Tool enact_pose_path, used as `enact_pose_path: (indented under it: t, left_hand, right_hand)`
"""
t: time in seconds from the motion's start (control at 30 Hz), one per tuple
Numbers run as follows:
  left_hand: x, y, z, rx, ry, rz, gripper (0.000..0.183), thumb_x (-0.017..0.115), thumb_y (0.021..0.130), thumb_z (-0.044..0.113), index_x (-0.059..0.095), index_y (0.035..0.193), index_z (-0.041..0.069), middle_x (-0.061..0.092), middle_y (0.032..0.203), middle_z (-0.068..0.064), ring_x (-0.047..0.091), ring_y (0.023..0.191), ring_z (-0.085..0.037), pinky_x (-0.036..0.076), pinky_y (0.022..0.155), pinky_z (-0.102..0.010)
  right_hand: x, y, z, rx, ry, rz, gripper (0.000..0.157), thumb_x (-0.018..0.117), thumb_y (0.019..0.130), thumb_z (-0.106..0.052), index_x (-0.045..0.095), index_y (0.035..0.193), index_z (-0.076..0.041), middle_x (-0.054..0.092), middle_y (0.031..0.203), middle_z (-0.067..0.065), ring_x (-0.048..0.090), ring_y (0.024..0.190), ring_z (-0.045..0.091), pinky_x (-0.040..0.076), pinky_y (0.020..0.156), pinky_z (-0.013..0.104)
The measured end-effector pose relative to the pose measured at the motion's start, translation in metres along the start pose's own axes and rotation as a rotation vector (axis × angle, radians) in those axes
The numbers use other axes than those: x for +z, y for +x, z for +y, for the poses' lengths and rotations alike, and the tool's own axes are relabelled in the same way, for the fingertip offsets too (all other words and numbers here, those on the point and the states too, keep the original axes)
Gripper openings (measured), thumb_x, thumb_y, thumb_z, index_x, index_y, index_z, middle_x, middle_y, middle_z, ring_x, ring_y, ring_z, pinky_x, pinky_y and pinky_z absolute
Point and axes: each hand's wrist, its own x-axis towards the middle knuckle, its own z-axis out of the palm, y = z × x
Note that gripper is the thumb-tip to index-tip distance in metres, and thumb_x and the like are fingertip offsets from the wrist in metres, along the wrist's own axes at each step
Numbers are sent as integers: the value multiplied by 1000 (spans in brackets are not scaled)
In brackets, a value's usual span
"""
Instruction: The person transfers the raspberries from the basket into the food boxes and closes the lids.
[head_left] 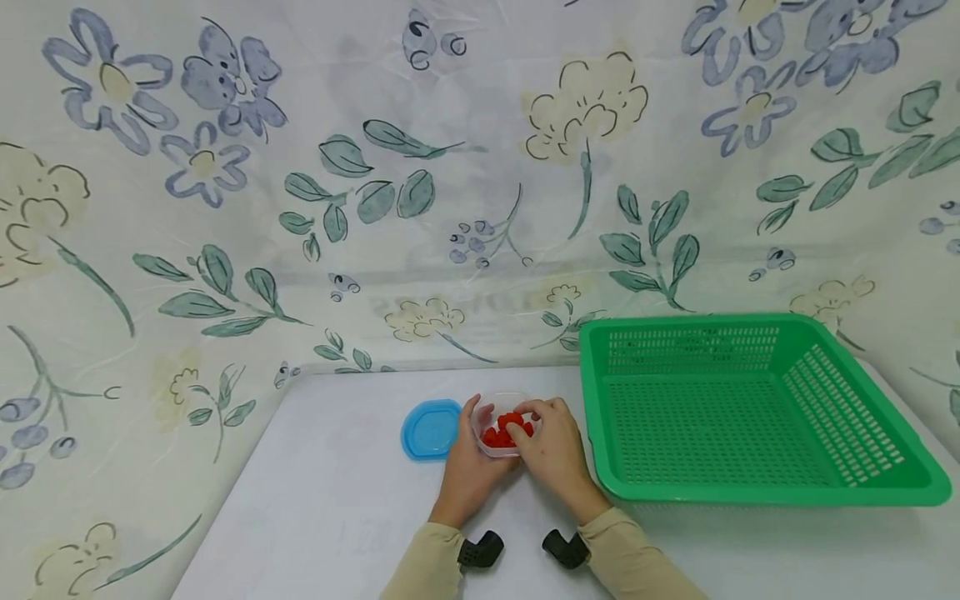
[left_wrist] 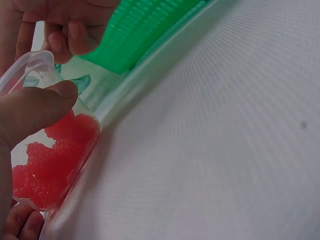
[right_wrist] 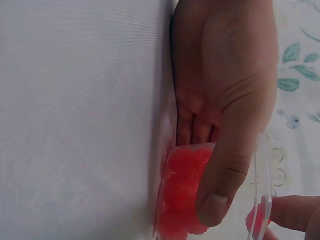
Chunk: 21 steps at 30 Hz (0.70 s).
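Observation:
My left hand [head_left: 472,467] grips a small clear plastic tub [head_left: 489,450], its thumb [left_wrist: 35,110] along the outer wall and its other fingers around the far side. Red raspberries [left_wrist: 55,160] fill the lower part of the tub. From the right, my right hand [head_left: 555,450] reaches over the rim and pinches one raspberry [right_wrist: 257,220] between thumb and finger, at the height of the rim. Its remaining fingers [left_wrist: 77,37] are bent above the tub in the left wrist view. Left of the tub, a blue lid [head_left: 429,432] lies on the table, partly behind the left hand.
A large green perforated basket [head_left: 697,492] stands on the right side of the white table [head_left: 322,492], close to the right hand. Behind the table hangs a cloth [head_left: 420,275] with a flower print. Black wrist devices [head_left: 566,550] sit at both sleeves.

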Motion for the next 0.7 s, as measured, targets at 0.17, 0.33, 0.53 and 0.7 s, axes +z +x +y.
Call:
enact_pose_path:
  t: [0.17, 0.33, 0.53, 0.7]
  left_hand:
    - [-1, 0, 1, -5, -8, -2, 102, 89, 75, 19, 26, 154, 14, 49, 150, -11, 47, 136, -36, 46, 105, -54]
    - [-1, 1, -1, -4, -7, 0, 101, 89, 75, 20, 26, 154, 14, 49, 149, -11, 47, 136, -36, 44, 106, -55]
    - [-1, 0, 1, 14, 6, 2, 101, 89, 75, 20, 26, 154, 13, 49, 149, -11, 46, 137, -35, 43, 107, -54]
    - [-2, 0, 2, 14, 10, 9, 106, 90, 75, 22, 24, 156, 11, 47, 152, -14, 45, 138, -37, 43, 107, -55]
  right_hand:
    - [1, 0, 0, -3, 2, 3, 18, 77, 85, -12, 74, 101, -6, 57, 95, 13, 51, 78, 20, 46, 62, 28]
    - [2, 1, 0, -6, 2, 2, 18, 78, 84, -12, 74, 100, -6, 57, 95, 11, 51, 78, 20, 45, 62, 28]
    - [1, 2, 2, -35, 13, 13, 15, 76, 84, -11, 74, 98, -6, 57, 93, 12, 51, 78, 20, 44, 63, 29]
    - [0, 1, 3, -42, 20, 19, 14, 74, 84, -11, 74, 97, -6, 56, 92, 11, 51, 77, 20, 43, 63, 30]
